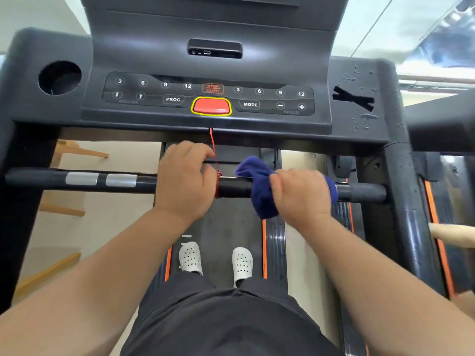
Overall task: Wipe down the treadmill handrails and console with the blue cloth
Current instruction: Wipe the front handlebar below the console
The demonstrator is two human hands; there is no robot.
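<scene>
Head view shows a soft, crumpled dark-blue cloth (259, 194) bunched around the black round handrail bar (362, 192), pinned there by the right grip (300, 194), whose fingers curl over cloth and bar. The left grip (185, 178) wraps the bare bar beside a thin red safety cord (215, 160). Light and limp, the cloth should slide easily if kept bunched in the palm, though loose tails could snag the cord.
</scene>
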